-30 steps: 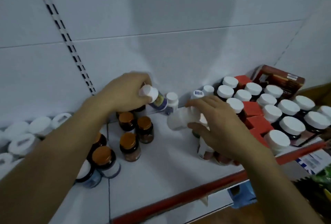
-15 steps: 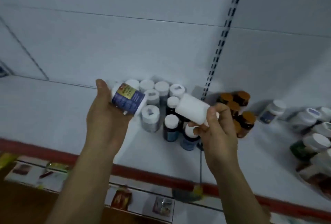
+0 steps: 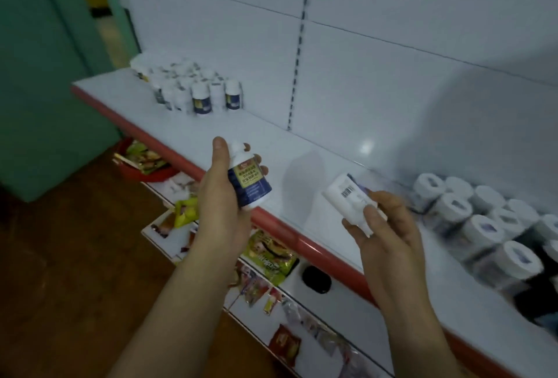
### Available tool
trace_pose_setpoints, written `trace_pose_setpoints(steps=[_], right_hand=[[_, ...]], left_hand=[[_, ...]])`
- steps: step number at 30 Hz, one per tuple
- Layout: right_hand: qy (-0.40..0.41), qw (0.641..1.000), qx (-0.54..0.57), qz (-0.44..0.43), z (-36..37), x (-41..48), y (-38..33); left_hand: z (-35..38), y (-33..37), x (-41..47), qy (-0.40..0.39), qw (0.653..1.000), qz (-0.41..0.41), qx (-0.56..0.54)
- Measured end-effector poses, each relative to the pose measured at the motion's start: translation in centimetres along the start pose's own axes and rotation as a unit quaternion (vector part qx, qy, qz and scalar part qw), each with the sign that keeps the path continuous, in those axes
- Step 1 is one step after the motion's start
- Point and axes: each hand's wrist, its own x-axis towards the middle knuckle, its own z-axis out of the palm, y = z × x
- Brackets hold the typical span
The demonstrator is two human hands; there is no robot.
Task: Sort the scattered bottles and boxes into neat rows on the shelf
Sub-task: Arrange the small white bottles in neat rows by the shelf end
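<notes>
The left hand (image 3: 220, 196) has its grip round a blue-label bottle (image 3: 249, 180), upright over the shelf (image 3: 302, 148) edge. The right hand (image 3: 389, 232) pinches a white bottle (image 3: 350, 199), tilted. Both probably belong beside the matching row (image 3: 199, 97) far left (labels outward). White-capped jars (image 3: 483, 220) crowd the right, well apart.

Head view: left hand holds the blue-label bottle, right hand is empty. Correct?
No. The head view shows the right hand gripping a white bottle with a barcode, not empty. The left hand does hold the blue-label bottle.
</notes>
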Motion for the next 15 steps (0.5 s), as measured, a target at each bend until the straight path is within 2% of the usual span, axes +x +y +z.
trace_pose_setpoints(steps=[4,9,15], right_hand=[[-0.027,0.999,-0.041,0.017,7.0,3.6,4.6],[-0.139,0.983,-0.121,0.017,15.4,8.7,11.0],[-0.14,0.985,-0.083,0.062,24.8,16.6,15.8]], left_hand=[[-4.7,4.6,4.4,0.055,0.998,0.021,-0.025],[-10.9,7.5,10.2,0.089,0.995,0.028,-0.027],[-14.7,12.0,18.4,0.13,0.991,0.03,-0.021]])
